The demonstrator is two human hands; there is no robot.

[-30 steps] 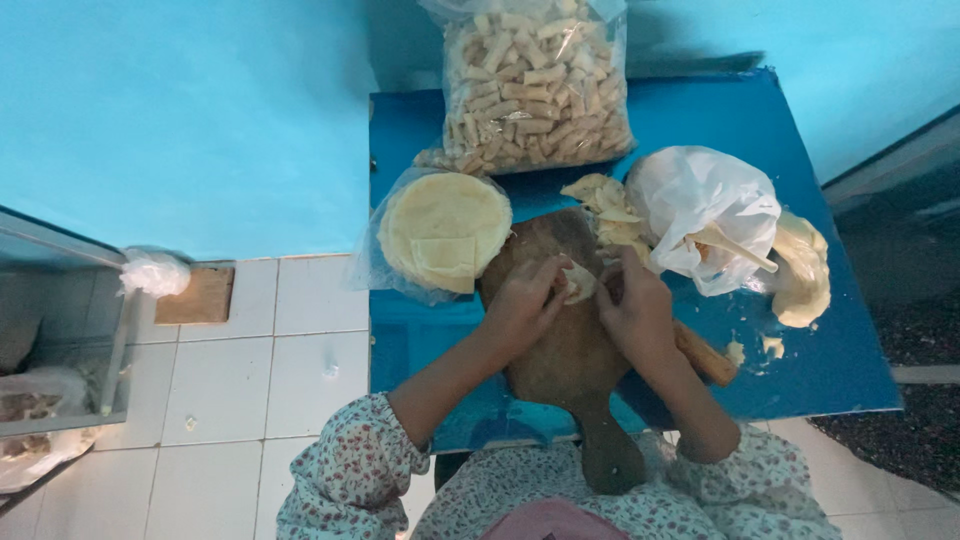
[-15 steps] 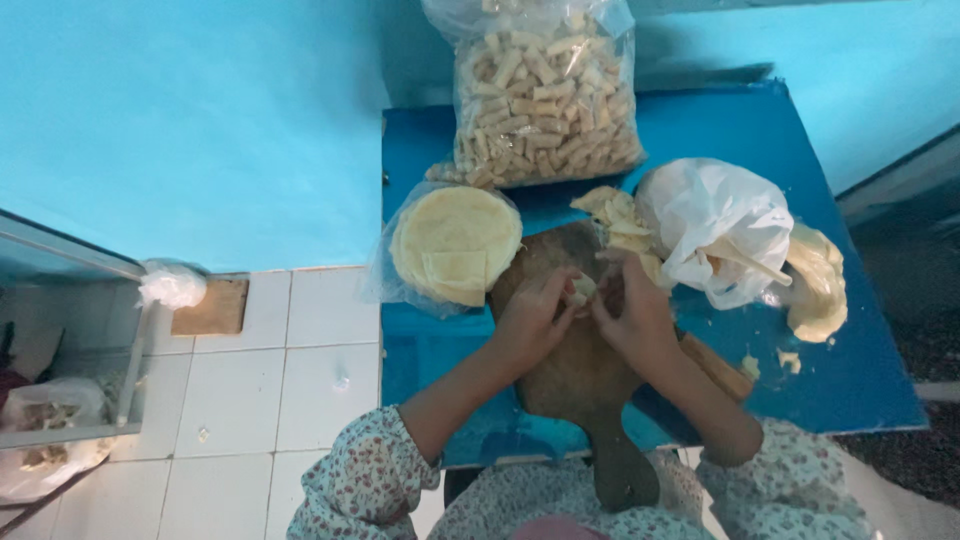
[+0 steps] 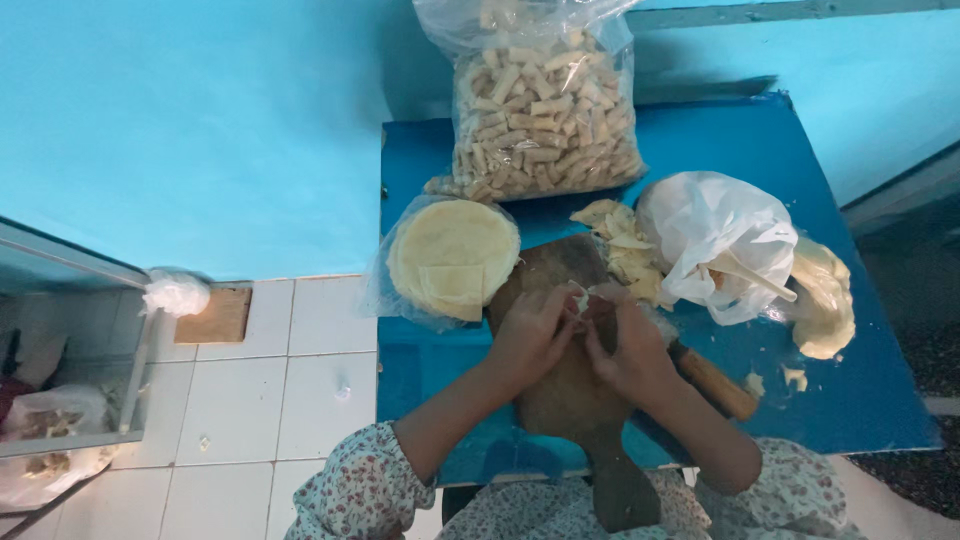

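As before, the left hand (image 3: pixel 530 335) and right hand (image 3: pixel 628 345) stay pinched on a small wrapper piece (image 3: pixel 581 299) above the wooden board (image 3: pixel 560 390) on the blue desk (image 3: pixel 840 390); the view has shifted.

Two hands: left hand (image 3: pixel 530 335), right hand (image 3: pixel 625 350). One wooden board (image 3: pixel 570 400). One blue table (image 3: pixel 840 390). Three plastic bags: rolls bag (image 3: pixel 540 100), wrapper bag (image 3: pixel 450 260), white bag (image 3: pixel 715 235).

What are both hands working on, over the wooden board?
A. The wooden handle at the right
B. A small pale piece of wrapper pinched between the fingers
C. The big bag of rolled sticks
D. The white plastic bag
B: the left hand and right hand meet over the board, pinching a small pale wrapper piece; the bags lie untouched farther back.
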